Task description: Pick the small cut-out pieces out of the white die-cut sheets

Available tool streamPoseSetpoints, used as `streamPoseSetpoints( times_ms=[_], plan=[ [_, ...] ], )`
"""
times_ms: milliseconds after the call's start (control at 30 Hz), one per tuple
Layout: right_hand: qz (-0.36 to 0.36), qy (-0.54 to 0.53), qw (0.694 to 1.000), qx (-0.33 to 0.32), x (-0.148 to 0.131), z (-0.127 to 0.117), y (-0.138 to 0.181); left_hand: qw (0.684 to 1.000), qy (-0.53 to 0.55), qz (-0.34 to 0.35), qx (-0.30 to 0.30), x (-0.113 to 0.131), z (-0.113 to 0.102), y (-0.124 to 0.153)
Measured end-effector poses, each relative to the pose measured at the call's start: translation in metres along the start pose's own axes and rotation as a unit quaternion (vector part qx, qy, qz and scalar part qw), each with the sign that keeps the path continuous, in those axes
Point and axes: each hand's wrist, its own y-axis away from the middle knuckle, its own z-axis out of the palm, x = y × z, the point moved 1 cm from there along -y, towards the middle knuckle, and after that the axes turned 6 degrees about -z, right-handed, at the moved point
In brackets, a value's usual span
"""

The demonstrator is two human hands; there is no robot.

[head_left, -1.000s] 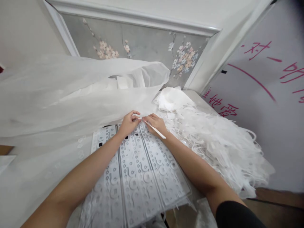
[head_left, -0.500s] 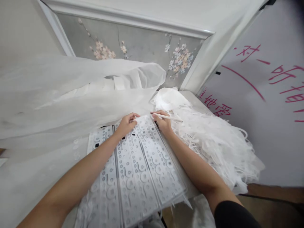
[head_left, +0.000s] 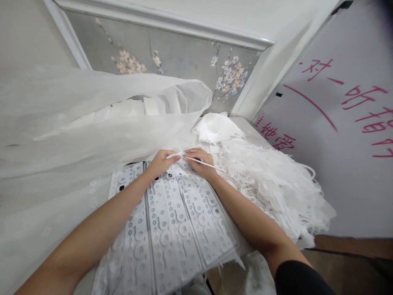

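Both hands are meeting at the far end of a stack of white perforated sheets point(head_left: 172, 221) lying on the table point(head_left: 245, 123). The left hand point(head_left: 161, 162) is resting on the far edge of the sheets with its fingers curled in and its grip closed, thumb and forefinger pinching one end of a thin white strip point(head_left: 179, 155). The right hand point(head_left: 201, 162) is lying just right of it, fingers bent over the same far edge, its grip closed around a slim white stick point(head_left: 204, 163) that is pointing out to the right over the back of the hand; whether this hand is also pinching the strip cannot be told. The strip is stretching between the two hands, just above the sheets. The sheets are running from the hands toward the near edge, set side by side in long panels full of round and square cut-outs. Just right of the right hand, a big heap of loose white strips point(head_left: 276, 188) is spilling across the table toward the right. On the left and far side, a large translucent plastic bag point(head_left: 92, 123) is billowing, its near edge touching the sheets.
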Motion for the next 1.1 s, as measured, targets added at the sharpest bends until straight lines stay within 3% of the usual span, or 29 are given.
streamPoseSetpoints(
  times_ms=[833, 1100],
  plan=[
    [-0.030, 0.045, 0.998, -0.028, 0.0049, 0.0037, 0.0015, 1.000, -0.007, 0.011, -0.005, -0.0011, -0.0016, 0.0004],
    [-0.087, 0.121, 0.985, -0.092, 0.0061, 0.0036, 0.0032, 1.000, -0.008, 0.011, -0.017, -0.0004, -0.0026, 0.0023]
  ],
)
